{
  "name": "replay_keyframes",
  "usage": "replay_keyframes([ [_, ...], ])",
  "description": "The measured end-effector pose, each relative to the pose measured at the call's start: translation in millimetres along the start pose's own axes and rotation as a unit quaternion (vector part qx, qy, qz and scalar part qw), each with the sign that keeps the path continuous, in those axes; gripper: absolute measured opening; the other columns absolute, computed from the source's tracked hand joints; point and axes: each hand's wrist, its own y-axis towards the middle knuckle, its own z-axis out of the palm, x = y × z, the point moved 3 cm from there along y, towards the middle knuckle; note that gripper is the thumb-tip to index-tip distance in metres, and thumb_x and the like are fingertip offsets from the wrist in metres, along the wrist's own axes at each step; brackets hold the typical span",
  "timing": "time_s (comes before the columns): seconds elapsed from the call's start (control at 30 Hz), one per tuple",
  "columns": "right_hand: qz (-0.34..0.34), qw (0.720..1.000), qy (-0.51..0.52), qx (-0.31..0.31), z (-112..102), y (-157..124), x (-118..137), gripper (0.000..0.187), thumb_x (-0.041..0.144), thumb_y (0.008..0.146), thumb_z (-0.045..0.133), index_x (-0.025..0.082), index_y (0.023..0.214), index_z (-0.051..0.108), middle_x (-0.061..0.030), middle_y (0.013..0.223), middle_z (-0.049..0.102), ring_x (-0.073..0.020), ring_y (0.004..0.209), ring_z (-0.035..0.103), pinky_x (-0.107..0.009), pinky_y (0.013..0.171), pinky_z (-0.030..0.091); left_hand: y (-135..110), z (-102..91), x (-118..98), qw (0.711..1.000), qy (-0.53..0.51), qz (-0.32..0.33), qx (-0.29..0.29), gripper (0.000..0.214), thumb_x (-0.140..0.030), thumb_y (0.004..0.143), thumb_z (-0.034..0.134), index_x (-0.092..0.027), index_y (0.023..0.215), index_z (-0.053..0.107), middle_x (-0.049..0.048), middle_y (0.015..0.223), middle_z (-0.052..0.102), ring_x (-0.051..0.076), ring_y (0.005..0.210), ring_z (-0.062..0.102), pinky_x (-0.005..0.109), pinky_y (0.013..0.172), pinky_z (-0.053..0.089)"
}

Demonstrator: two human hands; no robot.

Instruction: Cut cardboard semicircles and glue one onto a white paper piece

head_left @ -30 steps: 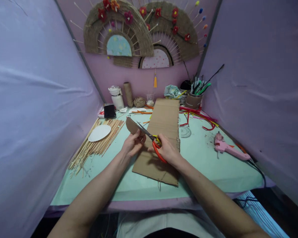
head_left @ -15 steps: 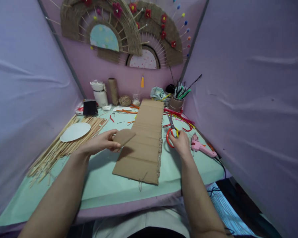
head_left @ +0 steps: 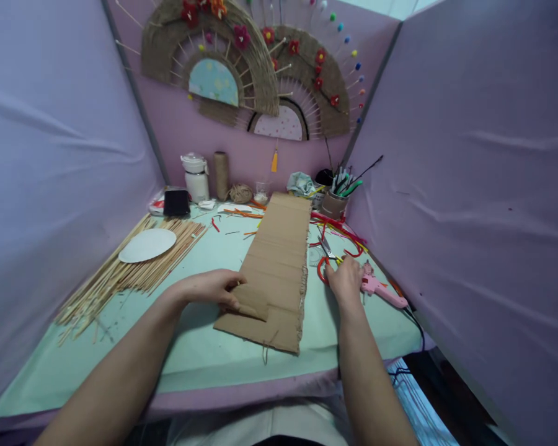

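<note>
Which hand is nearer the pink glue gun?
Right. The right hand, at the scissors, is just beside the pink glue gun; the left hand is well to its left, holding a small cardboard piece.

White jar [head_left: 196, 184] beside brown tube [head_left: 221, 176]; twine ball [head_left: 240, 194] near; orange tassel [head_left: 274, 162] hanging.

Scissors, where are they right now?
In the head view, the scissors are at the right hand, right of the cardboard strip, left of the pink glue gun.
</note>
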Motion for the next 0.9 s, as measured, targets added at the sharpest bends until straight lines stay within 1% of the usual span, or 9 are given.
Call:
replay_keyframes([
  [0.13,-0.025,0.999,0.008,-0.035,0,-3,8,0.044,0.033,0.085,0.058,0.007,0.120,0.057,-0.0253,0.118,0.059,-0.0383,0.112,0.051,-0.043,0.092,0.035,-2,-3.7,-2,0.995,0.096,0.009,-0.032,0.034,-0.032,0.058,0.073,-0.021,0.089,0.065,0.0006,0.081,0.066,0.021,0.075,0.056,0.026,0.061,0.034],
  [0.23,-0.055,0.997,0.034,-0.048,1,-6,16,0.041,0.034,0.086,0.056,0.010,0.119,0.058,-0.0218,0.116,0.060,-0.0362,0.109,0.052,-0.042,0.089,0.037,-3,-4.9,0,0.993,0.105,0.019,-0.044,0.042,-0.036,0.057,0.075,-0.022,0.096,0.065,0.0011,0.086,0.066,0.022,0.079,0.056,0.026,0.064,0.035],
  [0.33,-0.064,0.995,0.059,-0.045,2,-7,21,0.038,0.033,0.087,0.055,0.012,0.118,0.059,-0.0208,0.116,0.060,-0.0359,0.110,0.052,-0.043,0.089,0.038,-2,-4.5,1,0.993,0.103,0.026,-0.044,0.049,-0.037,0.057,0.076,-0.022,0.103,0.064,0.0015,0.088,0.066,0.023,0.081,0.057,0.026,0.065,0.035],
  [0.47,-0.085,0.990,0.111,-0.013,4,-5,26,0.036,0.032,0.088,0.052,0.011,0.116,0.060,-0.0214,0.116,0.061,-0.0369,0.112,0.052,-0.048,0.094,0.037,-1,-2.7,0,0.993,0.112,0.022,-0.040,0.045,-0.035,0.062,0.071,-0.021,0.104,0.063,0.0024,0.089,0.066,0.024,0.083,0.058,0.027,0.067,0.037],
  [0.6,-0.144,0.978,0.147,0.034,9,-2,39,0.029,0.031,0.087,0.053,0.014,0.108,0.062,-0.0158,0.109,0.064,-0.0298,0.107,0.056,-0.041,0.096,0.040,-3,-3.2,-3,0.991,0.122,0.022,-0.053,0.043,-0.036,0.064,0.070,-0.020,0.103,0.062,0.0030,0.091,0.064,0.023,0.084,0.057,0.028,0.069,0.039],
  [0.7,-0.165,0.970,0.167,0.068,15,4,51,0.026,0.031,0.083,0.058,0.017,0.105,0.061,-0.0130,0.109,0.063,-0.0266,0.106,0.057,-0.037,0.097,0.041,-2,-5.5,-3,0.989,0.125,0.041,-0.067,0.040,-0.033,0.062,0.072,-0.019,0.098,0.063,0.0046,0.095,0.063,0.024,0.089,0.058,0.030,0.076,0.042],
  [0.77,-0.158,0.967,0.180,0.084,21,11,59,0.030,0.030,0.080,0.061,0.016,0.106,0.061,-0.0140,0.110,0.061,-0.0271,0.107,0.056,-0.038,0.098,0.041,1,-7.8,0,0.987,0.111,0.058,-0.097,0.043,-0.031,0.062,0.072,-0.018,0.102,0.064,0.0071,0.102,0.063,0.025,0.095,0.058,0.033,0.083,0.044],
  [0.8,-0.149,0.967,0.188,0.090,24,15,62,0.033,0.030,0.078,0.062,0.015,0.107,0.060,-0.0153,0.111,0.060,-0.0279,0.108,0.056,-0.039,0.099,0.040,4,-8.9,3,0.985,0.102,0.064,-0.121,0.047,-0.032,0.063,0.072,-0.018,0.107,0.063,0.0089,0.107,0.062,0.026,0.100,0.059,0.035,0.088,0.044],
  [0.9,-0.111,0.965,0.218,0.099,34,25,70,0.040,0.030,0.072,0.066,0.012,0.108,0.059,-0.0186,0.115,0.058,-0.0300,0.110,0.056,-0.041,0.100,0.040,14,-10.7,14,0.968,0.097,0.065,-0.221,0.063,-0.034,0.064,0.074,-0.017,0.123,0.058,0.0150,0.127,0.057,0.031,0.120,0.052,0.041,0.102,0.040],
])
